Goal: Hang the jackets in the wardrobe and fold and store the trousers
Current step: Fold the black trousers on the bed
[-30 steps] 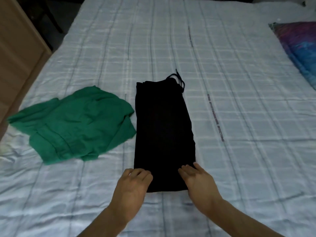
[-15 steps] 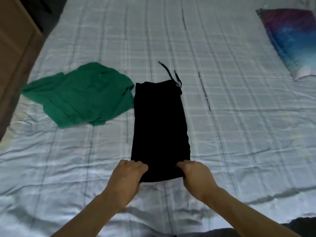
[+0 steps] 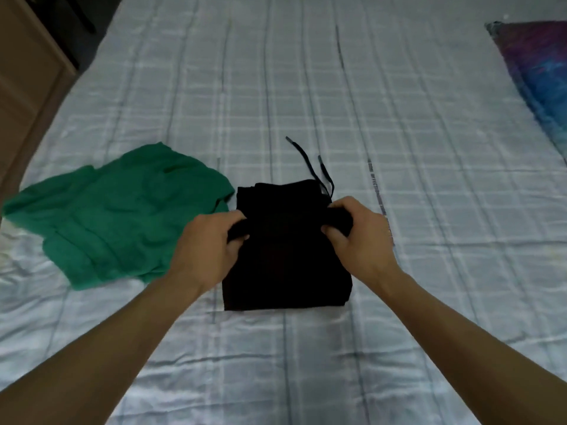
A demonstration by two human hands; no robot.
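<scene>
Gripping: both hands hold the folded-over edge of the black trousers (image 3: pixel 285 256), one at each corner, arms reaching forward.
Left hand (image 3: pixel 208 243): fingers curled round the left corner, thumb pinching the cloth from below.
Right hand (image 3: pixel 360 234): fingers wrapped over the right corner, thumb under it.
Trousers: doubled over on the checked bedsheet (image 3: pixel 399 118), drawstring (image 3: pixel 310 164) trailing past the far edge.
Green garment (image 3: pixel 116 213): crumpled just beside the trousers, to their left.
Pillow (image 3: pixel 540 75): at the bed's right edge.

Dim, bluish light, soft focus, wide-angle bending at edges
</scene>
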